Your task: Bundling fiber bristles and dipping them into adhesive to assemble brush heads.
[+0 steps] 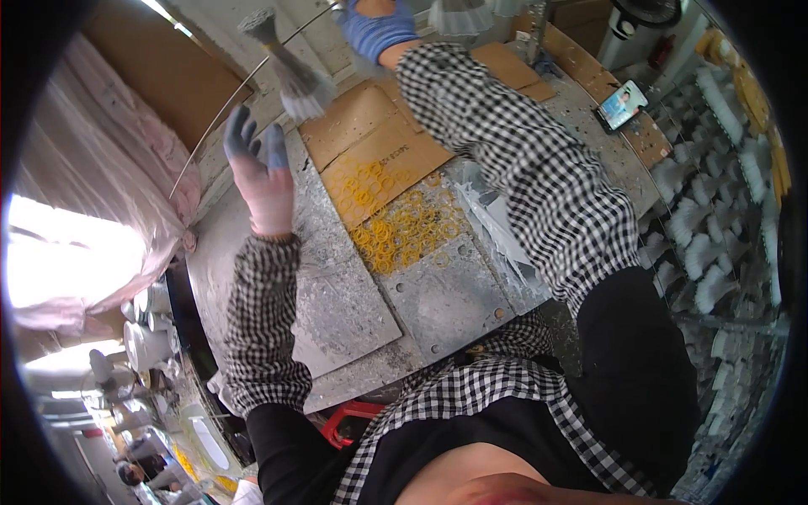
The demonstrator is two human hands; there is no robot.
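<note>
My left hand point(263, 181), in a pale glove with grey-blue fingertips, is raised over the left of the worktable point(311, 278). Its fingers are apart and nothing is in them. Just beyond it, a brush-like bundle of pale grey strands point(296, 80) hangs at a thin wire point(220, 118). My right hand point(383, 29), in a blue glove, reaches far forward to the top edge, near the end of that wire. Its fingers are blurred and partly cut off, so any hold is hidden. Loose yellow rubber bands point(391, 240) lie between my arms, some on flattened cardboard point(412, 160).
White plastic sheeting point(497, 223) lies under my right forearm. A phone point(623, 105) leans at the right. Many pale bundles hang on a rack point(703, 227) at far right; others point(461, 17) hang ahead. A pinkish curtain point(109, 168) is at left. Another person point(147, 471) sits at lower left.
</note>
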